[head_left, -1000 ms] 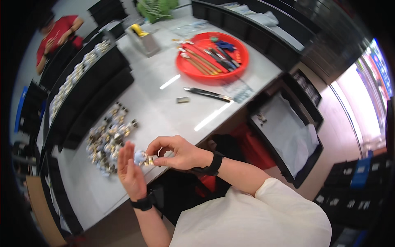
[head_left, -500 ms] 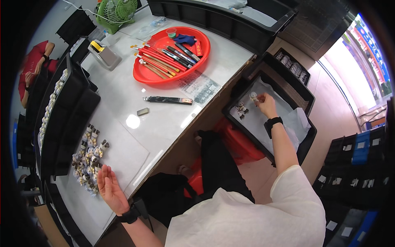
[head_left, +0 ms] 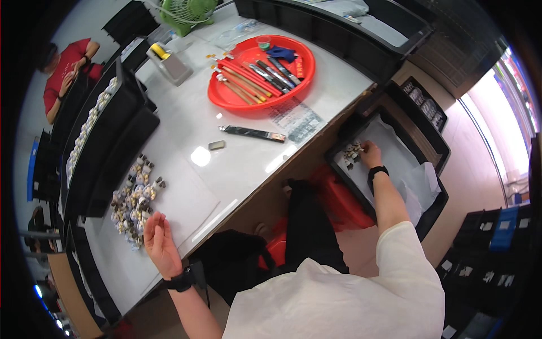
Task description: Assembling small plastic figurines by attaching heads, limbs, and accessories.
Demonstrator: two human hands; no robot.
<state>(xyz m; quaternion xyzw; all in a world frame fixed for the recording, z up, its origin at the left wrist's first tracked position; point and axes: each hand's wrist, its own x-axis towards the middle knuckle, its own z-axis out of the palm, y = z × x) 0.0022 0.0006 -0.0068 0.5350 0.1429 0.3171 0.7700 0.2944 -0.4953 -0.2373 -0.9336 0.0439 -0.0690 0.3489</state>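
Over the bench's near left edge, my left hand (head_left: 161, 246) is raised palm up with loosely bent fingers and nothing in it. Beside its fingertips lies a heap of small white, grey and yellow figurines (head_left: 138, 203) with dark feet. To the right, my right hand (head_left: 371, 154) reaches into a paper-lined black tray (head_left: 429, 212). Its fingers are closed at a small figurine (head_left: 359, 148), partly hidden by them, against a little group of figurines in the tray's far left corner.
A red round tray (head_left: 214, 101) holds brushes and pens. On the white bench lie a dark slim packet (head_left: 252, 133) and a grey eraser-like block (head_left: 216, 145). Black bins (head_left: 113, 152) line the left side. A person in red (head_left: 68, 73) sits beyond. Crates stand right.
My right hand has brought its figurine across to the group in the tray's corner. My left hand stays raised by the heap. The whole view has shifted slightly.
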